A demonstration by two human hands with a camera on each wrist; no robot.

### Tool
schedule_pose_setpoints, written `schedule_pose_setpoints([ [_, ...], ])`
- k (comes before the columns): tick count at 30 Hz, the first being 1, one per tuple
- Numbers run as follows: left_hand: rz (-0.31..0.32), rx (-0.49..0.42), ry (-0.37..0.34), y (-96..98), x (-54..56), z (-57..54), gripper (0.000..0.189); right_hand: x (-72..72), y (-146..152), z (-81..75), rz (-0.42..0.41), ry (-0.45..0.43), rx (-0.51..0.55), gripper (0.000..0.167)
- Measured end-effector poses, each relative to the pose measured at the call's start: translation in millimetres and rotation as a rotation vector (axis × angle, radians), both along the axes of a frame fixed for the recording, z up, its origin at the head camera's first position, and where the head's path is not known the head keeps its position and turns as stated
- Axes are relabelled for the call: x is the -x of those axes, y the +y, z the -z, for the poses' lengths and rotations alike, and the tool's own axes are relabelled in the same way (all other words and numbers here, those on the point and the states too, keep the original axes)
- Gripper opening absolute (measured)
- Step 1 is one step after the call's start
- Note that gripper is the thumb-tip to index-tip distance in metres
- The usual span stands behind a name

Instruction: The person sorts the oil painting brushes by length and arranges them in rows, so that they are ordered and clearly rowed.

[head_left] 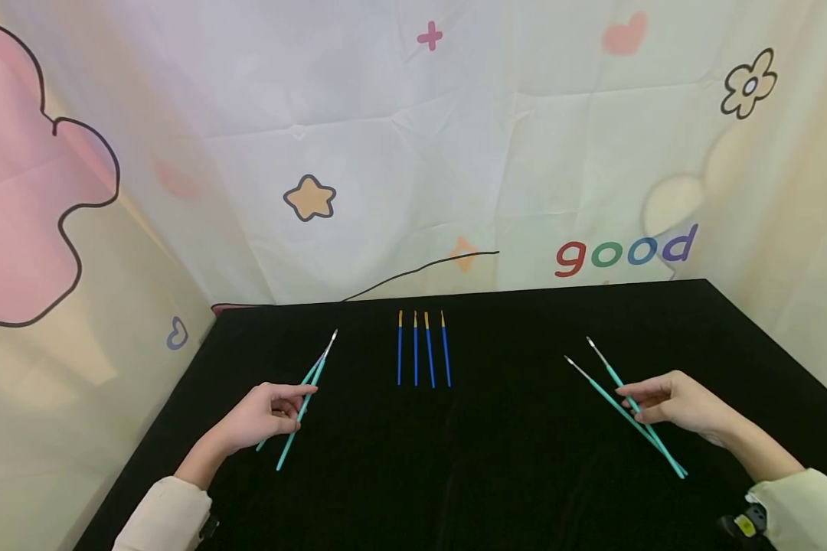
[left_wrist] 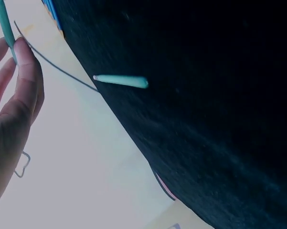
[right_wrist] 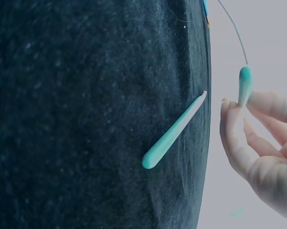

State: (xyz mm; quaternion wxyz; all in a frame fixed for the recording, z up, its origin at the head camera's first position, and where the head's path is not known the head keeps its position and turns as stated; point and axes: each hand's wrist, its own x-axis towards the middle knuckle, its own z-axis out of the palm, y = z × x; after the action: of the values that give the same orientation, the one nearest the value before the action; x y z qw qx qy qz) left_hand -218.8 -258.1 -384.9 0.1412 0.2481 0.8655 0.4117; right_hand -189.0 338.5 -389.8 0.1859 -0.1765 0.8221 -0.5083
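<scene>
On the left, my left hand point(head_left: 269, 412) pinches a teal paintbrush point(head_left: 288, 450) between thumb and fingers. A second teal paintbrush point(left_wrist: 122, 81) lies on the black cloth beyond that hand, partly covered by it in the head view. Over on the right, my right hand point(head_left: 671, 405) pinches another teal paintbrush point(head_left: 603, 356) near its middle. Beside it a further teal paintbrush point(head_left: 609, 401) rests on the cloth, and the two cross near their handle ends in the head view. Between the hands, several blue paintbrushes point(head_left: 416, 356) with yellowish tips lie in a row, tips toward the back.
A black cloth point(head_left: 455, 474) covers the table. Behind and at both sides hangs a pale curtain point(head_left: 386, 153) printed with a star, hearts, a flower and the word "good". The blue brushes lie near the table's back edge.
</scene>
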Motion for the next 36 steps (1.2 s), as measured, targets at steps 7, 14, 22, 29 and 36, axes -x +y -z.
schedule_pose_setpoints([
  [7,0.003,-0.006,0.034,14.3,-5.0,2.1,0.049,-1.3,-1.9,-0.5,0.005,0.026,-0.012,0.040],
  [14,0.014,-0.064,-0.026,26.5,-10.9,3.0,0.049,-4.5,-5.8,-2.9,0.019,0.039,-0.030,0.042],
  [22,0.010,-0.103,-0.056,38.4,-15.9,5.6,0.050,-5.3,-12.8,-6.4,0.025,0.049,-0.046,0.042],
  [29,0.050,-0.136,-0.126,46.5,-19.1,8.3,0.051,-4.8,-19.1,-8.2,0.046,0.028,-0.050,0.043],
  [36,0.080,-0.163,-0.189,55.4,-22.9,8.3,0.052,-5.4,-22.8,-10.4,0.047,0.012,-0.036,0.045],
])
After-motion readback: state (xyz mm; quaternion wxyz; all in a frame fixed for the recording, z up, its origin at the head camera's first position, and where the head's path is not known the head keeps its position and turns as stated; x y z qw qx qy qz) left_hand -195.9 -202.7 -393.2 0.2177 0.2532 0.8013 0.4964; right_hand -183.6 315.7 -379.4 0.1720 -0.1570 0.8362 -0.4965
